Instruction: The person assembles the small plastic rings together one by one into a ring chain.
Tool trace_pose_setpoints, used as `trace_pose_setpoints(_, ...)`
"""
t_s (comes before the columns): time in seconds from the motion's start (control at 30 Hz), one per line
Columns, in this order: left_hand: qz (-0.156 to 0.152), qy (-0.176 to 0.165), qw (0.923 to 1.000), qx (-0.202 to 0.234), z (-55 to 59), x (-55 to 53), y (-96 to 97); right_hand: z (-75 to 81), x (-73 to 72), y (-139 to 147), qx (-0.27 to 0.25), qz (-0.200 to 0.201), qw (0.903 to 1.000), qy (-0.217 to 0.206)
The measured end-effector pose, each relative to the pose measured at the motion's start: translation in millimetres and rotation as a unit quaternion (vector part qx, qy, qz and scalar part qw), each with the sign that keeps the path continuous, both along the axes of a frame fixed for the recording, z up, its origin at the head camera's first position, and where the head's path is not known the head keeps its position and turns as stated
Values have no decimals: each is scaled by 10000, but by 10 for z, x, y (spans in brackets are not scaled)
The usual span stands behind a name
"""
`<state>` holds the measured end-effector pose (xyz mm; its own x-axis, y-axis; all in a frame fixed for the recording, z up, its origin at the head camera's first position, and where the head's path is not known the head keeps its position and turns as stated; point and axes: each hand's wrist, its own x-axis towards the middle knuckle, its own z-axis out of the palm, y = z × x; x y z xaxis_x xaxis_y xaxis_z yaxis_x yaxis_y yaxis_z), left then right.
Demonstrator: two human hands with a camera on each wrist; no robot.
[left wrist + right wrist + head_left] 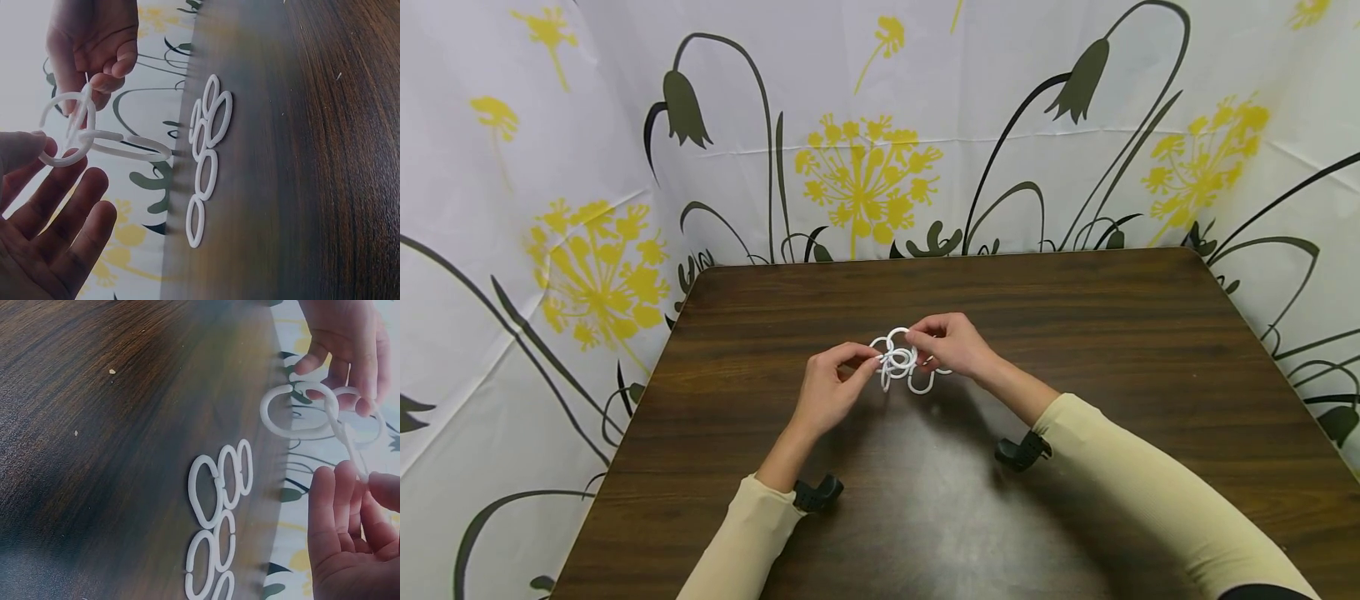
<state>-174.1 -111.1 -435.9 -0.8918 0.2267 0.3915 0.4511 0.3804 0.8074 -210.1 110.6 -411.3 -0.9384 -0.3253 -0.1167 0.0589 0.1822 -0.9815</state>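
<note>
My left hand [831,387] pinches a white plastic C-shaped link [59,163] between thumb and forefinger, its other fingers spread. Facing it, my right hand [957,346] pinches a second white link [351,449] with thumb and fingertips. Those two links cross each other between the hands. A third open-ended link [267,420] hangs from the same join, toward the table side. Below, several more white oval links [199,219] lie on the tabletop in a cluster, small gaps showing in some of them.
The dark wood-grain table [775,300] extends around both hands. Behind it hangs a white curtain [970,100] with yellow and dark green flowers. Black wrist cameras [1026,452] are strapped below each hand, beside the cream sleeves [1150,475].
</note>
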Motion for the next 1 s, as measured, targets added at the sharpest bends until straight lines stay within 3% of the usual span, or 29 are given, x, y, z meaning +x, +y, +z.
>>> trace_pose_setpoints(0.4,224,-285,9992,-164,-36,-1,-35,35,-9,15,-624,-198,9977,-161)
trace_pose_setpoints(0.7,212,-345,9989,-253,-25,-7,-32,67,24,-26,-875,-74,9959,-226)
trace_pose_setpoints(0.83,239,-500,9985,-45,-1,-25,-6,61,22,-42,-806,-8,9966,-183)
trace_pose_setpoints(1.0,100,-801,9948,616,42,-45,40,65,28,-38,-587,91,9982,-85)
